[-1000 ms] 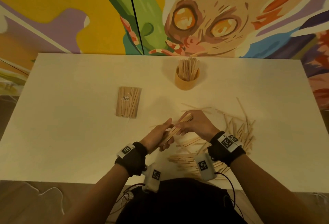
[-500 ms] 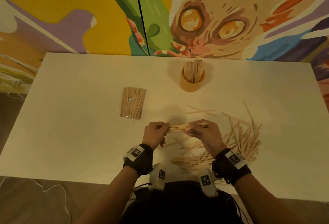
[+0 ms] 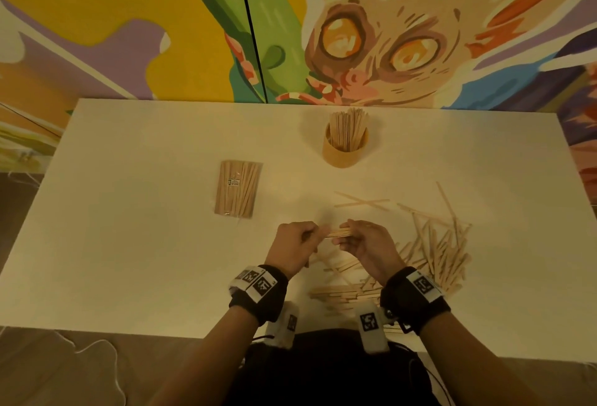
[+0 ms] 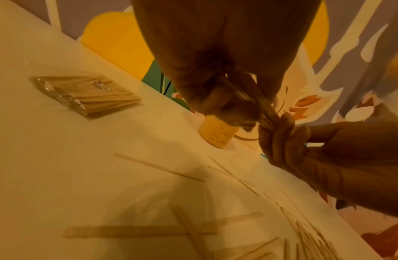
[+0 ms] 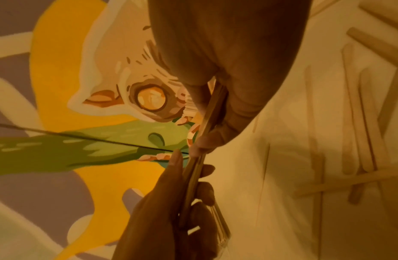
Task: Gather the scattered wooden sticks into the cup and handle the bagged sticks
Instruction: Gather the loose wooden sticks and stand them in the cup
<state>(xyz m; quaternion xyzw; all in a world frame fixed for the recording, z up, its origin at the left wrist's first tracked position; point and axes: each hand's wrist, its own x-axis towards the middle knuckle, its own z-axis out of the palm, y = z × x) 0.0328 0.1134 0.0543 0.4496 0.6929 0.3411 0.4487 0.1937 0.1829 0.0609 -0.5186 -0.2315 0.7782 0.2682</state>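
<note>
Both hands hold a small bundle of wooden sticks (image 3: 338, 232) level above the table, one hand at each end. My left hand (image 3: 295, 249) grips the left end, my right hand (image 3: 365, 245) pinches the right end. In the left wrist view the bundle (image 4: 263, 107) runs between both hands; the right wrist view shows the bundle (image 5: 201, 158) edge-on between the fingers. The tan cup (image 3: 345, 150) with several upright sticks stands at the back centre. The clear bag of sticks (image 3: 238, 188) lies flat to the left. Loose sticks (image 3: 442, 253) are scattered right of and under my hands.
The white table (image 3: 129, 244) ends at its near edge by my body. A painted mural wall (image 3: 355, 34) rises right behind the far edge. Two crossed sticks (image 3: 361, 202) lie between the cup and my hands. Cables hang below the table on the left.
The bundle went from slanted in my hands to level. My hands have drawn closer together along it, so less of the bundle shows between them.
</note>
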